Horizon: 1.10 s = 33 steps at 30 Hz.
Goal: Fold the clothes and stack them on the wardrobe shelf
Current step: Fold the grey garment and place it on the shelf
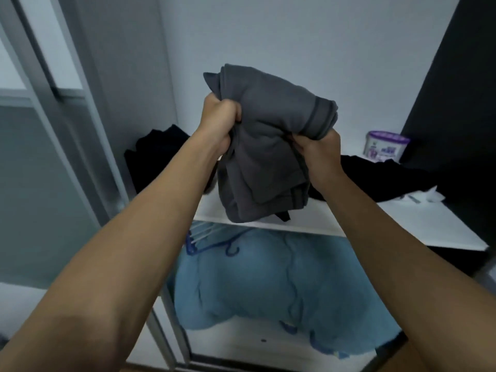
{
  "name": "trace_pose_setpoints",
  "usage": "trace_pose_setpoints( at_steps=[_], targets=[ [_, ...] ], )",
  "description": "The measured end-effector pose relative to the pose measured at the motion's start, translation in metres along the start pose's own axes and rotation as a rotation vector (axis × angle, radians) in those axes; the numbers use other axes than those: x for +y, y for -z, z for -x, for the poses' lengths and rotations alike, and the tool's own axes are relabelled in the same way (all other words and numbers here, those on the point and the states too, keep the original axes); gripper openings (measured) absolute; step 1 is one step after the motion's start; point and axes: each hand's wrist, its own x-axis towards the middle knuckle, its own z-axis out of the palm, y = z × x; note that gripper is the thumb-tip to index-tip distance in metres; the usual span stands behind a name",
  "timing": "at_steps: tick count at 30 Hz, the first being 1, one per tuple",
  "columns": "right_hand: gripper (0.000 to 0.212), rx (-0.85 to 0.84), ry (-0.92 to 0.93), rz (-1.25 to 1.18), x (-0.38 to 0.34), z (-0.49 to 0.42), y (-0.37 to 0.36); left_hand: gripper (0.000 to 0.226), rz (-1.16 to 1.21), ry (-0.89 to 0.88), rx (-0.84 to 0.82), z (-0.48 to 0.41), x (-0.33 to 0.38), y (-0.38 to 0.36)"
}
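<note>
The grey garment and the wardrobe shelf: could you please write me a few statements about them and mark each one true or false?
1. The left hand and the right hand both grip the grey garment. True.
2. A tub with a purple lid stands at the back right of the shelf. True.
3. The grey garment lies flat on the shelf. False: it is held up in the air in front of the shelf.
4. Black clothes lie loose on the shelf. True.
5. Red towels fill the space below the shelf. False: light blue bedding lies there.
</note>
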Motion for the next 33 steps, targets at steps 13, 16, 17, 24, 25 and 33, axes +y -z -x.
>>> trace_pose_setpoints(
  at_steps=[13,16,17,24,25,33],
  targets=[
    [0.108,-0.437,-0.438,0.176,0.124,-0.067,0.016,0.036,-0.106,0.473,-0.037,-0.06,-0.125,0.06],
    [0.097,-0.284,-0.624,0.134,0.151,-0.074,0.012,0.056,-0.343,0.576,0.009,-0.049,-0.165,0.071],
    [0.085,-0.223,-0.628,0.127,0.154,-0.079,0.007,0.054,-0.354,0.552,0.051,-0.05,-0.172,0.07],
    [0.064,-0.161,-0.439,-0.018,0.144,-0.127,-0.005,0.036,-0.155,0.301,0.17,-0.089,-0.152,0.057],
    [0.064,-0.227,-0.501,0.011,0.145,-0.133,-0.005,0.033,-0.245,0.326,0.2,-0.091,-0.153,0.057],
    [0.069,-0.211,-0.282,0.441,0.181,-0.129,-0.014,0.085,-1.3,-0.193,0.079,-0.093,-0.18,0.04]
  ],
)
